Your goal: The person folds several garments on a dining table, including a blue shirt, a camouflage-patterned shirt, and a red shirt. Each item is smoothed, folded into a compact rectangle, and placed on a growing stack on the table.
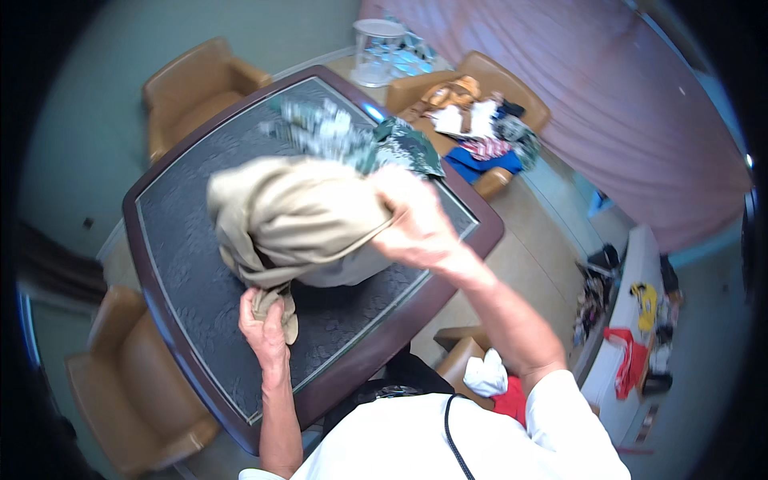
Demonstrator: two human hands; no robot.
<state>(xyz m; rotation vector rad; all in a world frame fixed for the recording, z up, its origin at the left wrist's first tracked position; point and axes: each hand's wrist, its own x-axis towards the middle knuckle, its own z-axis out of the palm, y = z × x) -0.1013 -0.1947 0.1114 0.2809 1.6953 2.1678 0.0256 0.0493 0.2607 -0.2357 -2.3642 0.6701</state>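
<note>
A beige cloth garment (300, 210) is bunched up over the dark table (198, 288), blurred by motion. My left hand (264, 327) grips a gathered end of it near the table's front. At the garment's right side, my right hand (414, 222) pinches its edge and looks blurred too. A paler inner face of the fabric shows below its folds. Which part of the garment each hand holds, I cannot tell. Just behind it on the table lies a green and white camouflage-patterned cloth (384, 144), partly covered by the beige one.
Tan armchairs stand around the table, one at the far left (192, 90) and one at the near left (138, 384). Assorted clothes (474, 126) are heaped on the far right armchair. A white round side table (378, 51) stands behind. White cloth (486, 373) lies close to my right side.
</note>
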